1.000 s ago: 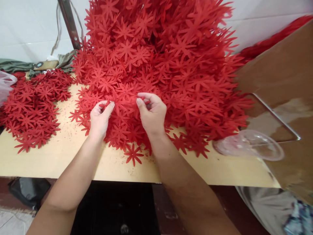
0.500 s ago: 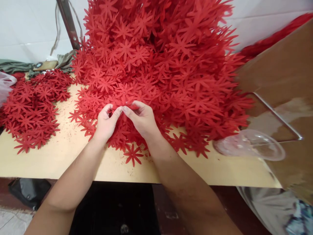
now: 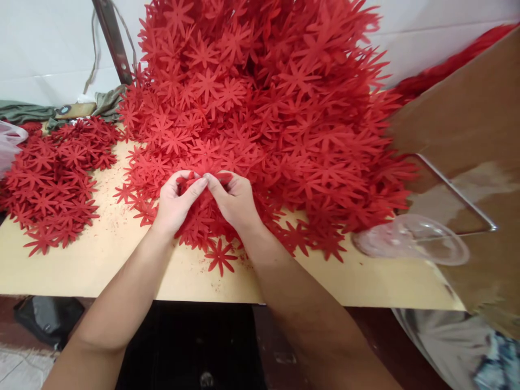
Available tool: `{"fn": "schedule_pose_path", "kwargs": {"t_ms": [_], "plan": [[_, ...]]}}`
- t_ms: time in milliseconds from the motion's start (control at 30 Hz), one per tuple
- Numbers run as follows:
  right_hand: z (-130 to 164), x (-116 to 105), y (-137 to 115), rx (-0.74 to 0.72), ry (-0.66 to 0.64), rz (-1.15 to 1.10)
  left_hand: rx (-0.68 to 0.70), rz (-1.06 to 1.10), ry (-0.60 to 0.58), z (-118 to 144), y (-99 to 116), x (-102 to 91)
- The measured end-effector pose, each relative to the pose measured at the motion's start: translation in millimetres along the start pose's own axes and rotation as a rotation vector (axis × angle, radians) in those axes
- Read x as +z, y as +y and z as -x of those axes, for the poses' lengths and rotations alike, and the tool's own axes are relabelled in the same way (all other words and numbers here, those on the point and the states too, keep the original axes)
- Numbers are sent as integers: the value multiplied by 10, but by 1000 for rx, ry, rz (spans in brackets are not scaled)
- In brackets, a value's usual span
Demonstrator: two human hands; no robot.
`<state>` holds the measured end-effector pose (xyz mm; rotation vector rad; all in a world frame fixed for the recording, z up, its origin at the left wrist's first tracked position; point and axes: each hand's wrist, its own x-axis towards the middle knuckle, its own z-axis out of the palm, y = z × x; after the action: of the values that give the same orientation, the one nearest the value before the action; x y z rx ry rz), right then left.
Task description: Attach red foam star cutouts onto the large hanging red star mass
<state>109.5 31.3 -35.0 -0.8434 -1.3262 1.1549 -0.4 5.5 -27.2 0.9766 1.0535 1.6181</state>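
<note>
A tall heap of red star-shaped flower cutouts [image 3: 276, 103] covers the back and middle of a pale wooden tabletop [image 3: 101, 260]. My left hand [image 3: 174, 203] and my right hand [image 3: 234, 201] meet at the heap's front foot, fingertips touching. Both pinch the same red cutout [image 3: 203, 187] between thumb and fingers. One loose red cutout [image 3: 220, 255] lies flat just in front of my hands.
A lower, flatter pile of the same red cutouts [image 3: 52, 179] lies at the left. A clear plastic lid [image 3: 412, 239] rests at the right by a brown cardboard panel [image 3: 467, 124]. A metal bar [image 3: 111, 38] and grey cloth [image 3: 24, 110] stand at the back left.
My hands were apart on the heap a second ago. They have moved together and slightly toward me, and now pinch one cutout between them.
</note>
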Motion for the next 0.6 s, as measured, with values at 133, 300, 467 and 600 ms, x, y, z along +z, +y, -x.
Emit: {"fn": "schedule_pose_path", "kwargs": {"t_ms": [133, 300, 467, 600], "plan": [[-13, 36, 34, 54, -31, -68, -38, -20, 61, -9, -15, -10], [-19, 25, 19, 70, -137, -139, -47, 65, 107, -35, -25, -16], [-42, -59, 35, 5, -145, -36, -41, 153, 204, -96, 7, -64], [-118, -163, 144, -94, 66, 101, -44, 148, 250, -149, 25, -120]]}}
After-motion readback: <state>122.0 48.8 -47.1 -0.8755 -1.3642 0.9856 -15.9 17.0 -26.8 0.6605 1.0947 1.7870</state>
